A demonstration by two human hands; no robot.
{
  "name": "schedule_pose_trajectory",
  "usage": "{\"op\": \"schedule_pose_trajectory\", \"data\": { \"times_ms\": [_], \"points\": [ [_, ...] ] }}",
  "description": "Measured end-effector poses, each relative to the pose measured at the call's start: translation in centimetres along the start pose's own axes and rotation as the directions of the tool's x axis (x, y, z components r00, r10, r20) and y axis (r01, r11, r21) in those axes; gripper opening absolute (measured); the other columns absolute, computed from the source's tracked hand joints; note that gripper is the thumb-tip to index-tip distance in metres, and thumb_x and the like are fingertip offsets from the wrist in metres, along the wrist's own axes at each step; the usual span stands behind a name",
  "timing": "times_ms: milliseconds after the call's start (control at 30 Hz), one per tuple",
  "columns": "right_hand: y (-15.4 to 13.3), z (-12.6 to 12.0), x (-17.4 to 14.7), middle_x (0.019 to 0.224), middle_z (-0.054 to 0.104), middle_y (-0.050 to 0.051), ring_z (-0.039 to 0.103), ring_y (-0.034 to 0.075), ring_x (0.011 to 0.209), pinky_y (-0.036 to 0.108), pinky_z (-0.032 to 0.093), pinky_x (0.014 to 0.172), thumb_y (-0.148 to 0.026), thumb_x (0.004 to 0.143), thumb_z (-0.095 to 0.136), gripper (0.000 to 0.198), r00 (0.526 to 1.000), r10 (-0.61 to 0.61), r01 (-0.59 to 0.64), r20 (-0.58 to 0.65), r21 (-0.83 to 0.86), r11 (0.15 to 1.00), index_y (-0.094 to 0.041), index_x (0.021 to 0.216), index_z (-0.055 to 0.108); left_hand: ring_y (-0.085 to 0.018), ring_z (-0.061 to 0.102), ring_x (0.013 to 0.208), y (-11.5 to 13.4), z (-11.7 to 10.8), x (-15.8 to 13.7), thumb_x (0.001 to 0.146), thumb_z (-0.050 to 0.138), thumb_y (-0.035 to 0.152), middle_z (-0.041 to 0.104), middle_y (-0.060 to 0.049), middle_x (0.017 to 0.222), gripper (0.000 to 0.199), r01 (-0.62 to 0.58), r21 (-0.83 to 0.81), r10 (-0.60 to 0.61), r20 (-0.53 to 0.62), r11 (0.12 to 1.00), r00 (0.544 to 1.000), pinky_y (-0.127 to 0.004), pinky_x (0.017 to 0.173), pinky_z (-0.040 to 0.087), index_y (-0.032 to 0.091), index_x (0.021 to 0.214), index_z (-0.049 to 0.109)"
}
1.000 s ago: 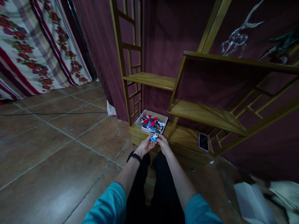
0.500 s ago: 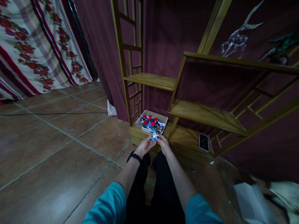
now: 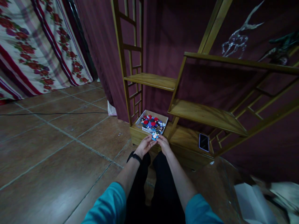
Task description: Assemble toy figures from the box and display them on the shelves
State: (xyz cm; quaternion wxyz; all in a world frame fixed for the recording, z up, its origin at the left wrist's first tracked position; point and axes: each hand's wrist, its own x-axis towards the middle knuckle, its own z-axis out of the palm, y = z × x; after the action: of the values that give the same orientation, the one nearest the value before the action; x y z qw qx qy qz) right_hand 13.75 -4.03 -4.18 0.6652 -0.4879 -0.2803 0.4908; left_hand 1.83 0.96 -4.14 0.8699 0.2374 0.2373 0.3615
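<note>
A small toy figurine (image 3: 155, 136), white and blue with dark bits, is held between my two hands just in front of the box. My left hand (image 3: 145, 145) grips its left side with the fingertips, and a dark band circles that wrist. From the other side, the fingers of my right hand (image 3: 163, 144) pinch it. Right behind stands a shallow white cardboard box (image 3: 164, 119), filled with several small figures and round pieces in red, black, blue and purple. The box rests on the low wooden base of the shelf unit.
The wooden shelf unit (image 3: 205, 116) rises in front, with stepped boards at mid height. A phone (image 3: 204, 142) lies on its base at the right. A clear deer ornament (image 3: 235, 42) stands on the upper shelf. A thin black cable (image 3: 53, 113) crosses the tiled floor.
The figurine has turned slightly between my fingers and sits a touch further right. Both hands keep almost the same place.
</note>
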Motion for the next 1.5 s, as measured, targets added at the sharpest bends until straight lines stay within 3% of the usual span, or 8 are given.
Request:
{"op": "schedule_pose_trajectory", "data": {
  "times_ms": [533,1500],
  "points": [
    [0.05,-0.12,-0.06,0.083,0.067,0.002,0.058,0.021,0.082,0.031,0.043,0.075,-0.033,0.056,0.070,0.033,1.000,-0.008,0.008,0.002,-0.012,1.000,-0.020,0.086,0.066,-0.017,0.065,0.081,0.17,0.14,-0.37,0.075,0.057,0.007,0.066,-0.008,0.090,0.020,-0.011,0.022,0.010,0.035,1.000,0.999,-0.036,0.085,0.049,0.012,0.094,0.055],
    [-0.70,0.39,-0.75,0.082,0.065,0.001,0.056,0.018,0.078,0.029,0.040,0.073,-0.037,0.059,0.070,0.029,0.996,-0.065,0.069,0.054,-0.072,0.995,-0.020,0.083,0.065,-0.015,0.065,0.076,-0.03,0.24,-0.22,0.066,0.067,0.007,0.067,-0.004,0.078,0.017,-0.021,0.105,0.023,-0.022,0.994,0.999,-0.035,0.083,0.050,0.013,0.077,0.056]
  ]
}}
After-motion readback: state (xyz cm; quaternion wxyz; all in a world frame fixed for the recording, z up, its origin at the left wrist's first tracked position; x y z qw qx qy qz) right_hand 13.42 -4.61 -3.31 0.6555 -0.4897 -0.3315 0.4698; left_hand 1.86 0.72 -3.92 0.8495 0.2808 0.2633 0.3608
